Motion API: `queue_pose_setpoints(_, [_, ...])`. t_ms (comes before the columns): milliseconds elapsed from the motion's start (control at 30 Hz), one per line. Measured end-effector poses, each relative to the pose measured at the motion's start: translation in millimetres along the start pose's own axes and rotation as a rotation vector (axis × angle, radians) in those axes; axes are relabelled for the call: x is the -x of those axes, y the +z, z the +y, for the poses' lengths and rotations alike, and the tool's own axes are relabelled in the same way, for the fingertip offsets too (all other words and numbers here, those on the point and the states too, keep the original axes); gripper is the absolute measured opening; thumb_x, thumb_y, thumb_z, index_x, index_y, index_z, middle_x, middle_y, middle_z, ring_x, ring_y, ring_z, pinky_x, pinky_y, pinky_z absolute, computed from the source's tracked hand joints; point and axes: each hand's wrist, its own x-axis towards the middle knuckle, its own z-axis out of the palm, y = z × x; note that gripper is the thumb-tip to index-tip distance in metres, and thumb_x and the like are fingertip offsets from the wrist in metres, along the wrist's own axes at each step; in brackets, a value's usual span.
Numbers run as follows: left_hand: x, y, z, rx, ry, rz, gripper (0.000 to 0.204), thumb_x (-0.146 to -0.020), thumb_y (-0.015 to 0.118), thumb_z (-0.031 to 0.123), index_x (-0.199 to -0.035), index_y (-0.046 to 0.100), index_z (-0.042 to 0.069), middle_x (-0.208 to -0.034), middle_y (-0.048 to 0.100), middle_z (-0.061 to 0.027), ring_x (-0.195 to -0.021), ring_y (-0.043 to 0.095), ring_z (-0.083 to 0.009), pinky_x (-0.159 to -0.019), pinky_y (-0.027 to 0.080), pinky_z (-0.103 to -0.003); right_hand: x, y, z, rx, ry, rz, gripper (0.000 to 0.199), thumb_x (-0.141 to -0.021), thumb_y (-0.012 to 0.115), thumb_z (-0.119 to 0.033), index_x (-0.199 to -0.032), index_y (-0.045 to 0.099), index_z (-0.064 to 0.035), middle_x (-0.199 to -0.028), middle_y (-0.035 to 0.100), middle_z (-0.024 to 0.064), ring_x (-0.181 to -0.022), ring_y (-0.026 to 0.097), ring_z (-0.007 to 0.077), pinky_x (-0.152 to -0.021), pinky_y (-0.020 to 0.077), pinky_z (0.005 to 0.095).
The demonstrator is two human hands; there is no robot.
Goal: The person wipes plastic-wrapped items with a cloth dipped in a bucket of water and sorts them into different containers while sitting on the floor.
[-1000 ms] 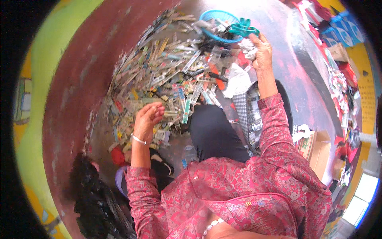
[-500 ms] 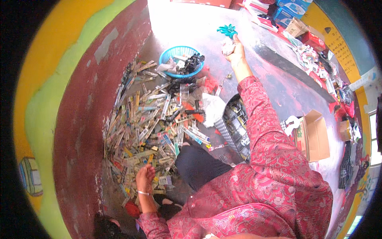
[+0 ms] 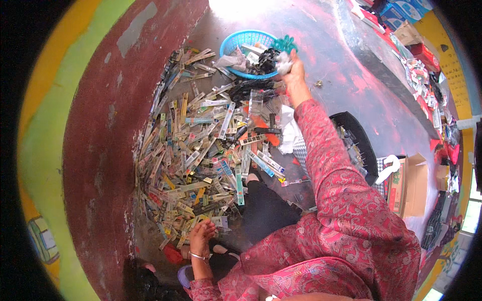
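My right hand (image 3: pixel 295 72), at the end of an outstretched arm, grips a glove with green fingers (image 3: pixel 286 44) and a crumpled whitish part (image 3: pixel 284 63). It is by the right rim of a round blue plastic basket (image 3: pixel 236 37); whether they touch I cannot tell. Inside the basket lie black crumpled plastic (image 3: pixel 266 61) and pale scraps. Low on the left, my left hand (image 3: pixel 202 235) hovers near the lower edge of a wide heap of flat, clear packaging strips (image 3: pixel 196 150). Its fingers are curled in, with nothing visible in them.
A maroon wall (image 3: pixel 100 125) borders the heap on the left. Right of the heap are a white cloth or bag (image 3: pixel 289 131), a black-rimmed container of small parts (image 3: pixel 369 150) and an opened cardboard box (image 3: pixel 415 188). A raised ledge (image 3: pixel 384 70) with clutter runs along the right.
My right hand has come down with the glove, from beyond the basket to its right rim. My left hand has shifted slightly right and down in the picture. The whole view has also shifted.
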Motion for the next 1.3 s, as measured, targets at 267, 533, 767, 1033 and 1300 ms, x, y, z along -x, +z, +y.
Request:
queue_pose_setpoints(267, [-2,1,-6,-0.046,-0.014,0.066,0.025,-0.083,0.051,0.019,-0.102,0.054,0.003,-0.087,0.061,-0.0078,-0.075,0.059,-0.0156,-0.064,0.048,-0.025,16,-74,112,-0.059,0.26,0.305,0.021,-0.078,0.059,-0.022,-0.087,0.054,-0.004,-0.076,0.059,0.0105,-0.06,0.057,0.0258,-0.049,0.0472,0.0383])
queue_pose_setpoints(533, [0,-1,-14,-0.075,-0.048,0.083,0.027,-0.083,0.05,0.019,-0.104,0.053,0.002,-0.087,0.061,-0.0076,-0.075,0.059,-0.0147,-0.066,0.048,-0.025,-102,-19,79,0.127,0.013,0.223,0.025,-0.079,0.057,-0.02,-0.091,0.05,0.001,-0.083,0.058,0.0147,-0.071,0.059,0.0313,-0.062,0.0492,0.0446])
queue_pose_setpoints(767, [7,-8,-15,-0.069,0.043,0.019,0.023,-0.083,0.05,0.022,-0.096,0.055,0.003,-0.081,0.06,-0.0052,-0.068,0.055,-0.0124,-0.06,0.044,-0.024,-46,-17,93,0.095,0.232,0.181,0.022,-0.078,0.051,-0.014,-0.094,0.051,0.0006,-0.087,0.058,0.0145,-0.071,0.059,0.0303,-0.064,0.0483,0.0445])
queue_pose_setpoints(1033, [28,2,8,-0.141,0.043,0.027,0.025,-0.084,0.047,0.02,-0.101,0.055,0.003,-0.088,0.059,-0.0047,-0.079,0.055,-0.0122,-0.068,0.042,-0.024,24,-64,60,0.394,0.673,0.172,0.025,-0.083,0.044,-0.027,-0.089,0.053,-0.0048,-0.072,0.058,0.0105,-0.065,0.057,0.0262,-0.054,0.0477,0.0398])
queue_pose_setpoints(1300, [68,-45,53,-0.119,0.284,0.299,0.018,-0.085,0.046,0.018,-0.088,0.057,0.004,-0.088,0.059,-0.005,-0.081,0.053,-0.0097,-0.064,0.038,-0.019,133,42,185,1.287,0.806,-0.733,0.026,-0.077,0.056,-0.03,-0.089,0.056,-0.0073,-0.077,0.059,0.0072,-0.065,0.057,0.0222,-0.055,0.0466,0.035])
